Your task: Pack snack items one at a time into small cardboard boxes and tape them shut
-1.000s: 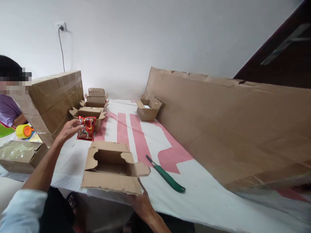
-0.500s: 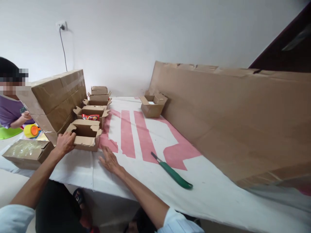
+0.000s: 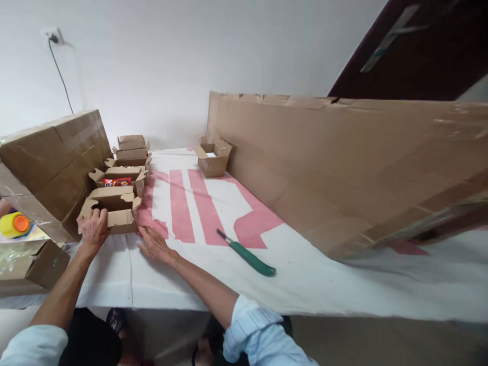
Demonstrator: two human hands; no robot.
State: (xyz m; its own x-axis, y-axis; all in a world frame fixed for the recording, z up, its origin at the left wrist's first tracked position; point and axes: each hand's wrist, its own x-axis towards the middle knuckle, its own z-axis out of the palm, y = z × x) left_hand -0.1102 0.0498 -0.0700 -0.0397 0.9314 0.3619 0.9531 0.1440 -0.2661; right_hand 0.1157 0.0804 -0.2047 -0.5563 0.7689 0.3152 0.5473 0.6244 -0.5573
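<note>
An open cardboard box [image 3: 121, 220] stands nearest me in a row of open boxes at the left of the table, its flaps raised and its inside dark. My left hand [image 3: 93, 226] grips its front wall near the left corner, fingers bent over the edge. Beside the box's right front corner lies my right hand [image 3: 155, 244], its fingers stretched out close to the cardboard; whether they touch it is hard to tell. Just behind, another open box [image 3: 139, 186] holds a red snack packet [image 3: 117, 182]. A green-handled knife [image 3: 253, 260] lies on the cloth to the right.
Stacked taped cartons [image 3: 64, 168] form a wall left of the row. A closed carton [image 3: 34, 267] sits at the front left, near a yellow and orange object [image 3: 15, 224]. A large cardboard sheet [image 3: 324, 168] stands along the right, with a small open box [image 3: 212, 165] against it.
The view has swung right, so everything sits further left in the picture and the person at the left is almost out of view. My left hand's fingers have moved over the box's front edge.
</note>
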